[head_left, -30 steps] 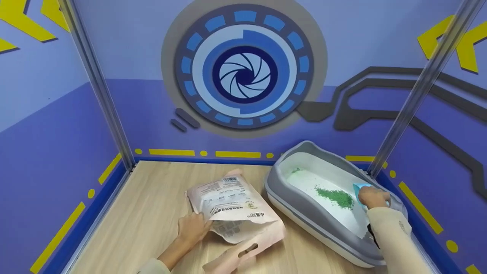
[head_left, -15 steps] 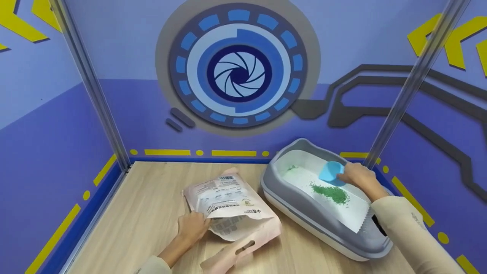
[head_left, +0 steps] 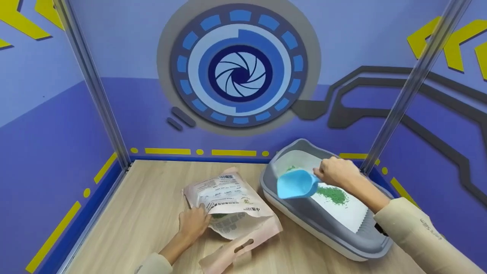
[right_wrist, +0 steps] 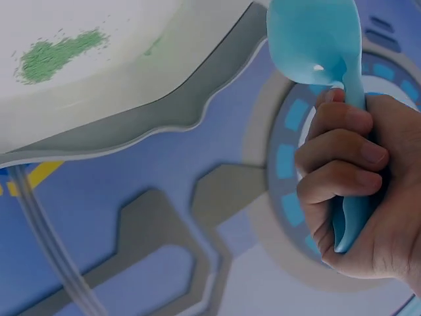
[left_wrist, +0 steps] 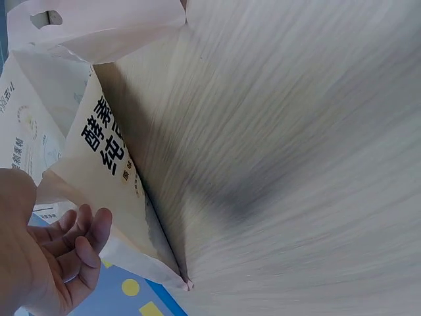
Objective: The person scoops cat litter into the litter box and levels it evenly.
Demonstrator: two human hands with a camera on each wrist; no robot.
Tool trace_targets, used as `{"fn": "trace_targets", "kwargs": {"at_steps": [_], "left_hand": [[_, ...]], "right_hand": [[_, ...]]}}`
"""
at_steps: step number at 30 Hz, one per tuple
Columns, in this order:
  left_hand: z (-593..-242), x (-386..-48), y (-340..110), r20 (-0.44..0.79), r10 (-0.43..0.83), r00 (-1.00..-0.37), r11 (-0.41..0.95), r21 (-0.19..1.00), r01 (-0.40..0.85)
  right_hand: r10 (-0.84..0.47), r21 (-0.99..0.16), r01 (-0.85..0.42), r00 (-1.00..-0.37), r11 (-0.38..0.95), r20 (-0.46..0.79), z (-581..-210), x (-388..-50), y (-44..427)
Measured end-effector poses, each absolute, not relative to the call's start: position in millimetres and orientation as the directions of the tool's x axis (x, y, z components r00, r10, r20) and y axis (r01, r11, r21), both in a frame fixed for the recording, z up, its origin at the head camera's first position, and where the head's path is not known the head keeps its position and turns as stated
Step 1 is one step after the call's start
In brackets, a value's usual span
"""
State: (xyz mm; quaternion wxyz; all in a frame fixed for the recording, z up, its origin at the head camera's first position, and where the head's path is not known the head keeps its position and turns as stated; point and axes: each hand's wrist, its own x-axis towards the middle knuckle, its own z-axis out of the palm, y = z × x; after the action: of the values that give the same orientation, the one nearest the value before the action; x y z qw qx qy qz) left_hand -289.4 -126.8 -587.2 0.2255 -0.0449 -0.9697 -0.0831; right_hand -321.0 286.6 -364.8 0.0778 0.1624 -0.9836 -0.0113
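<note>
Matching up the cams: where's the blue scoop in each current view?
Head: right of centre, blue scoop overlapping the left rim of the grey tray.
Left wrist: not in it.
Right wrist: top right, cut by the top edge, handle in the right hand.
Shared landmark: blue wall with yellow marks, in all three.

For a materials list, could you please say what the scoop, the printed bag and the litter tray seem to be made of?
Blue scoop: probably smooth plastic, from its evenly coloured, one-piece moulded shape.
Printed bag: perhaps matte film or coated paper, judging by its creases.
Litter tray: likely satin plastic, given its smooth, moulded curves.
</note>
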Motion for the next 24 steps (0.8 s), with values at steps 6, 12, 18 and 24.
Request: {"fn": "trace_targets", "kwargs": {"at_steps": [6,12,18,24], "left_hand": [[-581,-295,-125,0.502,0.025,-0.864,0.986,0.131,0.104],[-572,-302,-119,0.525,0.031,-0.85,0.985,0.13,0.116],[-564,-311,-113,0.517,0.039,-0.855,0.982,0.138,0.128],[-558,-317,-115,0.563,0.045,-0.825,0.981,0.129,0.142]], "right_hand": [[-0.432,0.081,-0.424,-0.89,0.902,0.147,-378,-306,259],[-0.533,-0.044,-0.535,-0.845,0.844,0.042,-404,-295,234],[-0.58,-0.312,-0.511,-0.79,0.801,-0.196,-429,-291,220],[-0.588,-0.398,-0.458,-0.743,0.795,-0.32,-445,-291,210]]}}
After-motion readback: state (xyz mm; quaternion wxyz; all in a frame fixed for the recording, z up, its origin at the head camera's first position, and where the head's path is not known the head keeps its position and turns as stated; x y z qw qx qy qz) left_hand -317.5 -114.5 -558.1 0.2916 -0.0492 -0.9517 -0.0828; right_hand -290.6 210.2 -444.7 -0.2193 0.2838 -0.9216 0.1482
